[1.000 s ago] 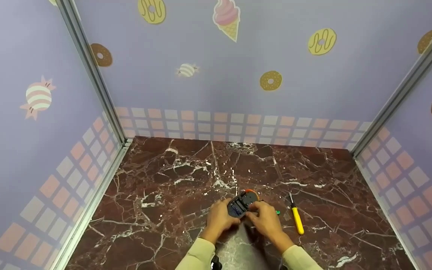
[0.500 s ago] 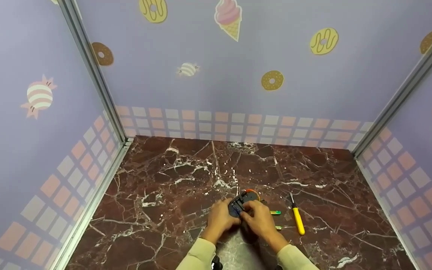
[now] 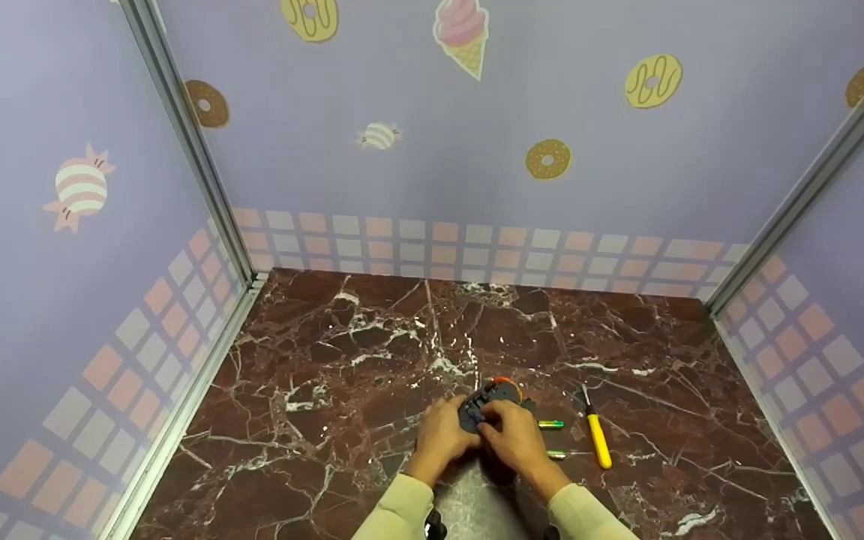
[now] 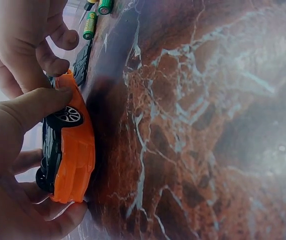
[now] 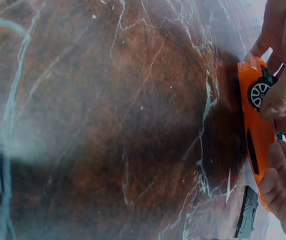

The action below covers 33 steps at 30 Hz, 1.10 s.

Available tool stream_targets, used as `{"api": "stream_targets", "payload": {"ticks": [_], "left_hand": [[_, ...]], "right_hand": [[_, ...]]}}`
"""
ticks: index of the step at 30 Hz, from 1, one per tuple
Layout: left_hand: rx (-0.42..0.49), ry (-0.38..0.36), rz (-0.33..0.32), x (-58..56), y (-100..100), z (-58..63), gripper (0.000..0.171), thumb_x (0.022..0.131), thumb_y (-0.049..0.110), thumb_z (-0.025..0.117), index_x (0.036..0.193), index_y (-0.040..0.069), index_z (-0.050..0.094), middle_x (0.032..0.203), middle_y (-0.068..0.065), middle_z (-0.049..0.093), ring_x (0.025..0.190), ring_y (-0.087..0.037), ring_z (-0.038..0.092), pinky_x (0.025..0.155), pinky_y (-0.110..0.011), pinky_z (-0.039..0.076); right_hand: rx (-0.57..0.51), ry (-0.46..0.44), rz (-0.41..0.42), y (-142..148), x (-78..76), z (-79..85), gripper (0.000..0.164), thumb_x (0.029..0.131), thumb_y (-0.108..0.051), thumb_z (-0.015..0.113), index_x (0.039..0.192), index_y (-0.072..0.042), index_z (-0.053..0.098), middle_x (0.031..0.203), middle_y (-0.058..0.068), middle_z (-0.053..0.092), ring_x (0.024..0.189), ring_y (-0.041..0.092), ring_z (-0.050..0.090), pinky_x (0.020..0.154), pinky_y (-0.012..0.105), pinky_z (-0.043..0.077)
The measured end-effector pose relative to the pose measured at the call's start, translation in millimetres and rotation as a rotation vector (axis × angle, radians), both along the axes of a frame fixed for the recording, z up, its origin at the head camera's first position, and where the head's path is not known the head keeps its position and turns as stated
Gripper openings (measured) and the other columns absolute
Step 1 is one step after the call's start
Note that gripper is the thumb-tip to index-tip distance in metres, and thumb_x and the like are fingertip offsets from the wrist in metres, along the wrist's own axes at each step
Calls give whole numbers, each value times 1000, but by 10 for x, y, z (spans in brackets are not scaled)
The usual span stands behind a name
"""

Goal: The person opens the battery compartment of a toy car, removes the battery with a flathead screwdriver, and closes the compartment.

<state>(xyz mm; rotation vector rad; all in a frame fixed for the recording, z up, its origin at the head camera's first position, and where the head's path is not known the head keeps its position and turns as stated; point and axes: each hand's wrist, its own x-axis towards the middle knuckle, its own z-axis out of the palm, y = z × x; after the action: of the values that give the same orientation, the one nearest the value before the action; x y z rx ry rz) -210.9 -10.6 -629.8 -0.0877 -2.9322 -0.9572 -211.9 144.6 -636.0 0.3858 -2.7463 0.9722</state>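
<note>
An orange toy car [image 3: 505, 390] lies upside down on the marble-patterned surface, its black underside facing up. My left hand [image 3: 441, 435] grips one end of it; in the left wrist view the thumb presses beside a wheel [image 4: 69, 115]. Over the underside, where a battery compartment shows, my right hand [image 3: 518, 442] works with thumb and forefinger bent. Its other fingers curl against the car's orange side [image 5: 255, 120] in the right wrist view. Whether a battery sits between those fingertips is hidden.
Two green batteries [image 3: 550, 424] lie right of the right hand. A black cover plate [image 5: 246, 212] rests beside the car. Further right is a screwdriver [image 3: 598, 439] with a yellow handle. Patterned walls [image 3: 432, 180] stand at the back and both sides.
My right hand has shifted slightly left across the car's underside, covering more of the compartment. Both batteries beside it now show more fully. The left hand keeps its grip.
</note>
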Motion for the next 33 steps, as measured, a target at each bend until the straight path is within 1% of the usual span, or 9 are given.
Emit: {"api": "stream_targets", "payload": {"ticks": [7, 14, 20, 23, 26, 30, 33], "left_hand": [[-6, 10, -2, -10, 6, -4, 78, 58, 40, 87, 127, 13, 63, 110, -11, 64, 99, -32, 59, 84, -46, 48], [-6, 1, -1, -8, -1, -3, 79, 56, 36, 88, 128, 14, 62, 113, -12, 63, 101, -33, 59, 82, -47, 49], [0, 11, 0, 10, 1, -2, 78, 56, 34, 88, 127, 13, 63, 111, -12, 64, 99, -33, 58, 81, -47, 49], [3, 13, 0, 16, 7, -4, 79, 56, 35, 88, 127, 12, 63, 111, -12, 64, 98, -32, 58, 81, -46, 49], [16, -2, 4, 20, 8, -5, 81, 57, 35, 89, 129, 12, 61, 112, -12, 63, 99, -33, 58, 81, -47, 48], [29, -22, 11, 19, 8, 3, 82, 58, 34, 90, 131, 12, 60, 115, -12, 63, 102, -34, 57, 83, -49, 48], [31, -27, 12, 15, 12, 14, 82, 58, 34, 90, 131, 13, 60, 116, -12, 63, 104, -34, 57, 85, -49, 48]], "right_hand": [[1, -28, 12, -12, -32, 14, 18, 80, -21, 76, 97, -17, 72, 93, -4, 72, 88, 20, 68, 77, 41, 53], [43, 26, 46, -5, -33, 13, 16, 83, -19, 74, 98, -16, 71, 93, 0, 73, 87, 23, 69, 74, 43, 54], [41, 44, 50, 3, -24, 29, 15, 85, -16, 71, 100, -16, 71, 98, 3, 70, 92, 25, 67, 79, 44, 53], [47, 47, 38, 18, -28, 48, 16, 84, -14, 71, 100, -16, 71, 100, 2, 68, 93, 25, 66, 80, 44, 52], [55, 51, 32, 37, -34, 69, 20, 82, -11, 71, 101, -15, 71, 100, 1, 67, 93, 25, 66, 81, 43, 53], [80, 50, 25, 61, -39, 85, 23, 78, -10, 71, 101, -13, 72, 98, 0, 66, 91, 23, 66, 79, 41, 53], [104, 43, 16, 78, -39, 87, 21, 77, -11, 70, 98, -12, 72, 96, 1, 65, 88, 23, 65, 77, 41, 53]]}}
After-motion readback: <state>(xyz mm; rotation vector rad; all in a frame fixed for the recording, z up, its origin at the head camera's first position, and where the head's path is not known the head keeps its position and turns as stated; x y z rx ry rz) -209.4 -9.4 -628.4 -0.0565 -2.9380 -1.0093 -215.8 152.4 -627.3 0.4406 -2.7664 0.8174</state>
